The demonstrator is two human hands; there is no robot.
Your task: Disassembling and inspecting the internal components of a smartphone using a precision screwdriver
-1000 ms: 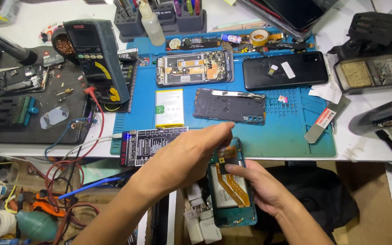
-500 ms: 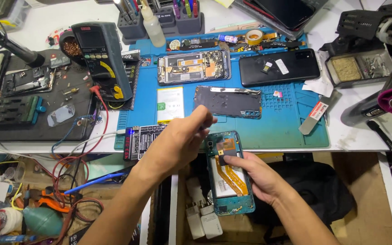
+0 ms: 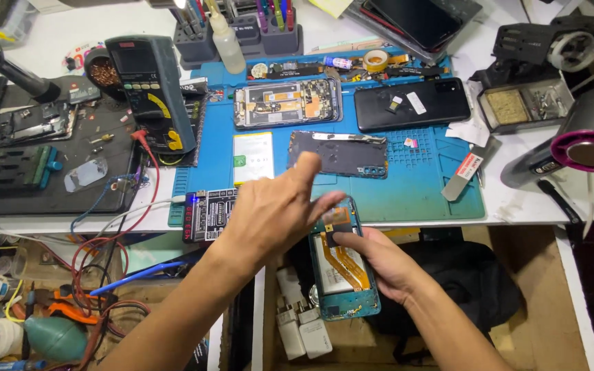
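Note:
My right hand (image 3: 383, 264) grips an opened teal phone (image 3: 344, 275) just below the table's front edge, its orange flex cable and battery showing. My left hand (image 3: 273, 216) hovers over the phone's top end, fingers spread, index finger pointing up toward the blue work mat (image 3: 407, 189); it holds nothing I can see. On the mat lie a dark phone panel (image 3: 338, 154), a second opened phone (image 3: 287, 103), a black phone back (image 3: 410, 104) and a white battery (image 3: 254, 157).
A multimeter (image 3: 149, 89) with red lead stands at the left on a black mat (image 3: 49, 172). A small circuit tester board (image 3: 209, 214) sits at the mat's front edge. Tool holders (image 3: 242, 31) stand at the back, a dark dryer (image 3: 572, 154) at right, white chargers (image 3: 300, 330) below.
My left hand rose from the phone's top end and opened its fingers. My right hand kept the teal phone, shifting it slightly up toward the table edge.

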